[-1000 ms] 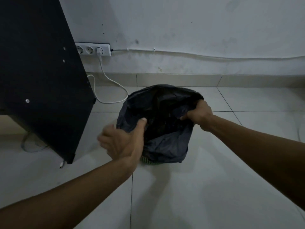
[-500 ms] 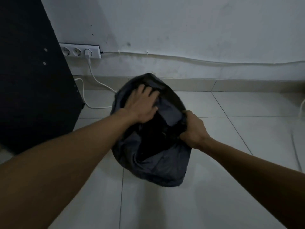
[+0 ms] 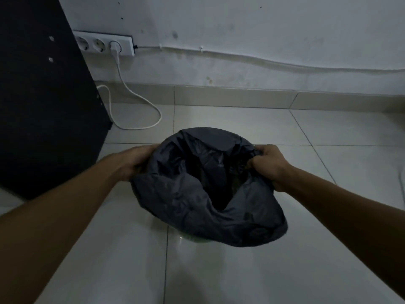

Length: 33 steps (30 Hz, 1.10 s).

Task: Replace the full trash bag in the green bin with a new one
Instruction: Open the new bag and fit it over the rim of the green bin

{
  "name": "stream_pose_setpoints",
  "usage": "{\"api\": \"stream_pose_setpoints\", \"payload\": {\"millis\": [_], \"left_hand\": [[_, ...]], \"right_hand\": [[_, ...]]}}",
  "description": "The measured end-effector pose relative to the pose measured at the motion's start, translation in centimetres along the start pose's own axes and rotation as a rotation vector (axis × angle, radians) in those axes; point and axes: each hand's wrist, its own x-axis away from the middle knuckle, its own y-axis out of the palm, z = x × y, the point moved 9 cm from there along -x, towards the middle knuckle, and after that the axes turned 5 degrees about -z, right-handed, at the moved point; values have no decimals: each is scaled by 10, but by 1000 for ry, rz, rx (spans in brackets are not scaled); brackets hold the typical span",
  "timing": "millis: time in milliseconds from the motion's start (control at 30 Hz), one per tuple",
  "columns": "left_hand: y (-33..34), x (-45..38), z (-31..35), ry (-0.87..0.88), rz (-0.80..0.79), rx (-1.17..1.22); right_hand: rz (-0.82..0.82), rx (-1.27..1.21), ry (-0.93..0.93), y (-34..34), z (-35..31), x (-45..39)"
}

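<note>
Both hands grip the black trash bag's (image 3: 197, 200) rim: left hand (image 3: 135, 161) at nine o'clock, right hand (image 3: 266, 164) at three. Bag covers the green bin (image 3: 192, 238) on the floor (image 3: 219, 270).

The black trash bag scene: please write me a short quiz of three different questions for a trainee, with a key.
1. True or false: both hands hold the black trash bag at its mouth.
2. Multiple choice: where does the white cable plug in? A) the rightmost outlet of the wall socket strip B) the leftmost outlet C) a socket on the floor
3. Fill in: under the bag's lower edge, a small part of the ____ bin shows.

Key
1. True: the left hand grips the left edge, the right hand the right edge.
2. A
3. green
</note>
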Motion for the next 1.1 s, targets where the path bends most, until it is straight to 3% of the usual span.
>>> {"api": "stream_pose_setpoints", "payload": {"millis": [67, 233, 300, 400, 467, 533, 667, 767, 933, 1000, 1100], "left_hand": [[-6, 7, -6, 44, 46, 0], [-44, 44, 42, 323, 616, -52], [-41, 61, 48, 312, 697, -39], [-6, 71, 39, 146, 508, -176], [15, 73, 37, 189, 402, -226], [19, 74, 31, 271, 344, -41], [11, 65, -6, 260, 151, 497], [0, 62, -43, 184, 169, 707], [3, 38, -87, 63, 285, 676], [-5, 38, -86, 97, 462, 636], [-34, 97, -56, 360, 1124, 316]], "right_hand": [[19, -5, -21, 0, -4, 0], [167, -93, 14, -9, 3, -2], [245, -137, 47, -14, 8, -7], [355, -185, 97, -14, 13, -8], [387, -189, 110, -12, 11, -6], [402, -194, 108, -11, 10, -5], [409, -200, 125, -11, 10, -8], [399, -189, 130, -10, 8, -9], [395, -175, 128, -9, 7, -10], [384, -158, 120, -9, 7, -11], [377, -147, 108, -11, 9, -11]]}}
